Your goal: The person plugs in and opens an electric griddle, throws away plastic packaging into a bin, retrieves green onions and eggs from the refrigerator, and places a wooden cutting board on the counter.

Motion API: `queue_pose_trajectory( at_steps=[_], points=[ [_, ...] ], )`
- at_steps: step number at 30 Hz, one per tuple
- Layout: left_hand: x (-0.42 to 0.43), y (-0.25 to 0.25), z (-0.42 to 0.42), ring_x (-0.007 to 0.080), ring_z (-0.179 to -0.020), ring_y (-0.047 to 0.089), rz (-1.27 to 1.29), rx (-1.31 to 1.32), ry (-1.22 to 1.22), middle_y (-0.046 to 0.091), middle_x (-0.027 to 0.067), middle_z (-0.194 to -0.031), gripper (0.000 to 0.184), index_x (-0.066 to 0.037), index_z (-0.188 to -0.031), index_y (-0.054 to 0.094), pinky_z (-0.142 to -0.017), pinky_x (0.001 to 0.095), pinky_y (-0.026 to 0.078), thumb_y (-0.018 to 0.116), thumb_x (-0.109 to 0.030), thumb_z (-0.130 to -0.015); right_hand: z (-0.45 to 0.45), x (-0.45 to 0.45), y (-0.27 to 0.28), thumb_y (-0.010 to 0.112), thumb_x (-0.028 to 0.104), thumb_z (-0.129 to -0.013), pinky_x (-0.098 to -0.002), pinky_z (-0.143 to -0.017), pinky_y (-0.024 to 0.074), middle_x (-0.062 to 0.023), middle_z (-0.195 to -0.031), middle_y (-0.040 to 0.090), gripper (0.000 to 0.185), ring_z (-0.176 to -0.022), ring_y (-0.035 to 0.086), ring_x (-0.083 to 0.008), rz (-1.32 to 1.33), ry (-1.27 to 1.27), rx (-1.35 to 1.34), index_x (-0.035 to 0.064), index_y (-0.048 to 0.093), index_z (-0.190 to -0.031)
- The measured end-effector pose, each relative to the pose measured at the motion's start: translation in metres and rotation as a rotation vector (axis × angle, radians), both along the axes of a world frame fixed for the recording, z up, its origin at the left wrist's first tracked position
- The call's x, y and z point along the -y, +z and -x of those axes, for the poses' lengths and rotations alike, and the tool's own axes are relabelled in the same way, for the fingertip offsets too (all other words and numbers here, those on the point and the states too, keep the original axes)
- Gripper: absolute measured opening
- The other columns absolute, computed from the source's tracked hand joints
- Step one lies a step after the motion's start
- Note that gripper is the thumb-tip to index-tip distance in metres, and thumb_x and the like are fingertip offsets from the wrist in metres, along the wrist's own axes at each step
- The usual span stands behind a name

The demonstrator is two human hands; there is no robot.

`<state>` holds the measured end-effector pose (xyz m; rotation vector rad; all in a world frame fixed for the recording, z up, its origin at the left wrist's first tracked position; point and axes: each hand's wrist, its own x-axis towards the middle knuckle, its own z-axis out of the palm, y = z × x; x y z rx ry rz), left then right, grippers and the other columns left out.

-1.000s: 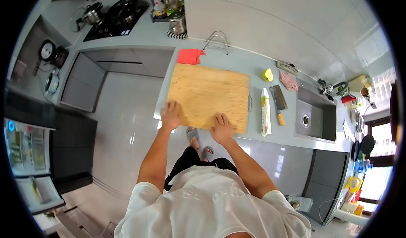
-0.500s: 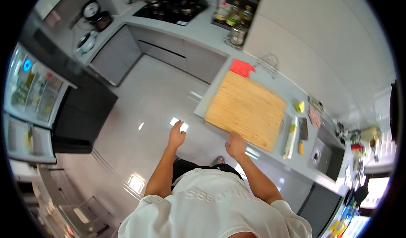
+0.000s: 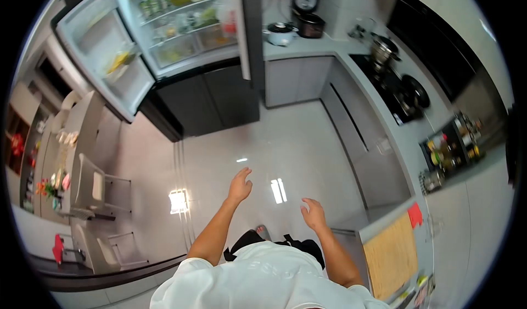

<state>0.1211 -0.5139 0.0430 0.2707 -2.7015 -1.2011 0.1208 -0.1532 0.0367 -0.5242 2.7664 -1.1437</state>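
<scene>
My left hand [image 3: 240, 185] is held out over the floor, fingers loosely stretched, with nothing in it. To its right, my right hand [image 3: 313, 214] is also bare, fingers apart and a little bent. Neither hand touches anything. Ahead and to the left stands a dark refrigerator [image 3: 211, 103] with its upper compartment exposed. Its white-lined door [image 3: 93, 40] hangs open, with yellow items on a door shelf. Vegetables, jars and bags fill the lit shelves. Nearest to my right arm lies a wooden cutting board [image 3: 391, 254] on the counter, beside a red cloth-like piece [image 3: 415, 214].
Grey counters [image 3: 379, 144] run along the right, with a black stove [image 3: 392, 97], a pot and a pan. A rice cooker [image 3: 310, 24] and a light blue pot [image 3: 281, 33] stand at the back. Chairs [image 3: 90, 185] line a table at the left. A bottle rack [image 3: 450, 147] stands at right.
My view has swung left, from the counter toward the open refrigerator. My right hand has come away from the cutting board's edge and now hangs over the floor.
</scene>
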Motion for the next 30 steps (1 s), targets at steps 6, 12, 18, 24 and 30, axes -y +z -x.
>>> queue_pose_trajectory(
  at_steps=[6,12,18,24,30],
  points=[
    [0.145,0.033,0.055,0.0388,-0.141,0.053,0.026,-0.064,0.230,0.058,0.0210,-0.151,0.044,-0.002,-0.134,0.066,-0.118,0.0443,0.043,0.061,-0.005,-0.090,0.099,0.142,0.009,0.071,0.016,-0.092,-0.0483,-0.104,0.0511,-0.0190,-0.124,0.073,0.031,-0.119,0.064,-0.0407,0.087,0.251,-0.007,0.0050,0.074,-0.120],
    [0.249,0.048,0.124,0.0396,-0.139,0.055,0.033,-0.143,0.366,0.060,0.0221,-0.149,0.043,-0.001,-0.134,0.066,-0.118,0.0441,0.043,0.062,-0.003,-0.090,0.239,0.284,0.004,0.068,0.017,-0.093,-0.0471,-0.100,0.0521,-0.0158,-0.120,0.074,0.030,-0.116,0.065,-0.0378,0.069,0.392,0.009,0.0068,0.073,-0.120],
    [0.347,0.094,0.185,0.0391,-0.139,0.055,0.039,-0.152,0.551,0.060,0.0217,-0.149,0.042,-0.001,-0.133,0.066,-0.116,0.0433,0.045,0.064,-0.003,-0.092,0.374,0.458,0.045,0.070,0.019,-0.094,-0.0436,-0.089,0.0555,-0.0146,-0.106,0.074,0.025,-0.101,0.069,-0.0335,0.155,0.536,0.040,0.0069,0.074,-0.115],
    [0.455,0.112,0.255,0.0379,-0.137,0.058,0.086,-0.298,0.586,0.059,0.0198,-0.151,0.043,-0.001,-0.136,0.064,-0.112,0.0407,0.048,0.062,0.000,-0.093,0.470,0.633,0.118,0.069,0.018,-0.094,-0.0455,-0.082,0.0550,-0.0136,-0.096,0.072,0.022,-0.089,0.069,-0.0343,0.237,0.666,-0.216,0.0069,0.074,-0.112],
    [0.580,0.107,0.343,0.0371,-0.135,0.060,-0.188,-0.285,0.591,0.059,0.0189,-0.151,0.048,-0.001,-0.140,0.062,-0.109,0.0387,0.050,0.059,0.001,-0.092,0.541,0.800,0.180,0.067,0.016,-0.095,-0.0467,-0.088,0.0545,-0.0126,-0.104,0.073,0.021,-0.100,0.067,-0.0349,0.201,0.623,-0.243,0.0091,0.075,-0.113]
  ],
)
